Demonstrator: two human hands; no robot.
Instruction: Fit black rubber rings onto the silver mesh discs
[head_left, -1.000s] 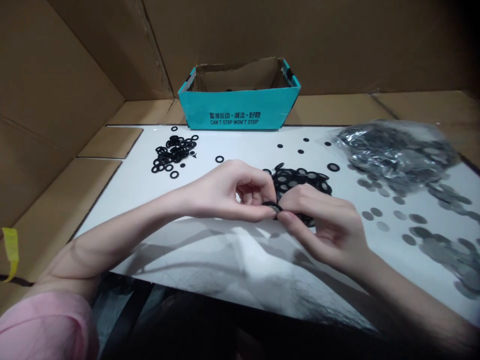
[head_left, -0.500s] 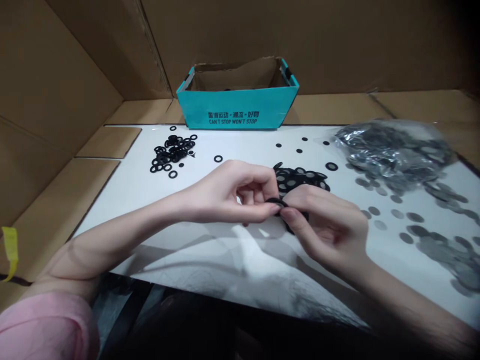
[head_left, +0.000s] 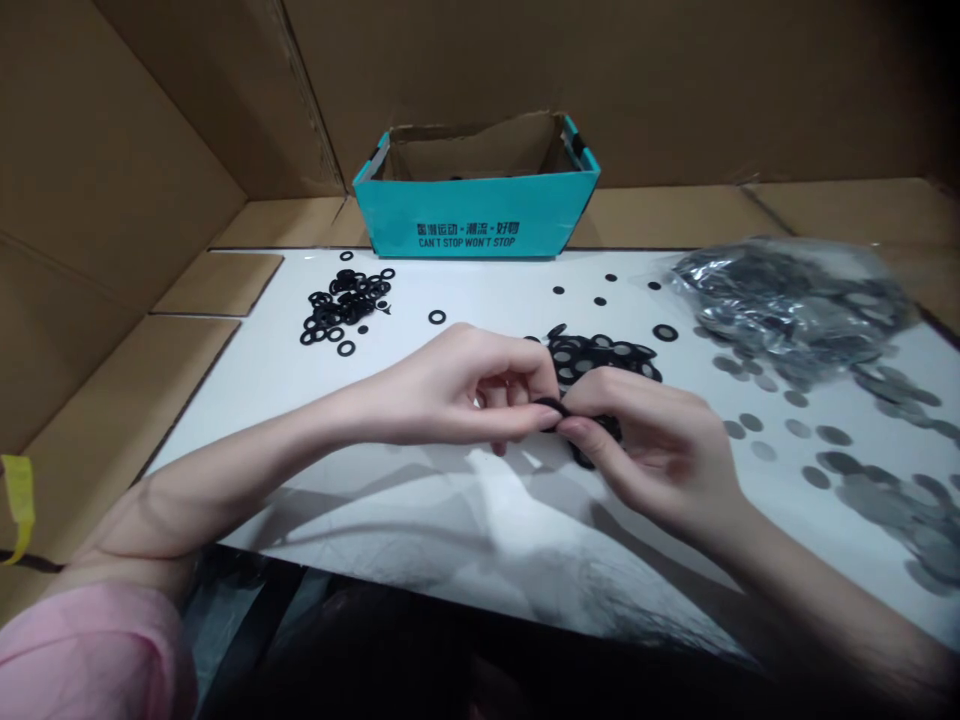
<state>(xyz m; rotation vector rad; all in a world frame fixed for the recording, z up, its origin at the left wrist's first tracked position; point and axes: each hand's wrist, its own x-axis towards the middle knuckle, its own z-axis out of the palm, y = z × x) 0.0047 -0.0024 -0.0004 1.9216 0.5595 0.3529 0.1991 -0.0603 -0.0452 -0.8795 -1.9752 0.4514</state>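
Between the fingertips of both hands is a black ring (head_left: 554, 406), tilted nearly edge-on. My left hand (head_left: 480, 385) pinches its left side between thumb and forefinger, the other fingers curled. At its right edge, the thumb and forefinger of my right hand (head_left: 660, 435) close on it. Whether anything sits inside the ring is hidden. Just behind the hands lies a pile of black rings with grey centres (head_left: 600, 352), partly covered by my right hand. Loose grey discs (head_left: 885, 490) are spread on the right of the white table.
An open teal box (head_left: 472, 215) stands at the back. Plain black rings (head_left: 346, 300) are heaped at the left. A clear plastic bag of grey discs (head_left: 795, 300) lies at the back right. Cardboard walls (head_left: 600, 90) enclose the white tabletop (head_left: 262, 300).
The ring has tipped more edge-on, so its centre shows less. My right fingertips have shifted slightly at its edge. The view has moved very little.
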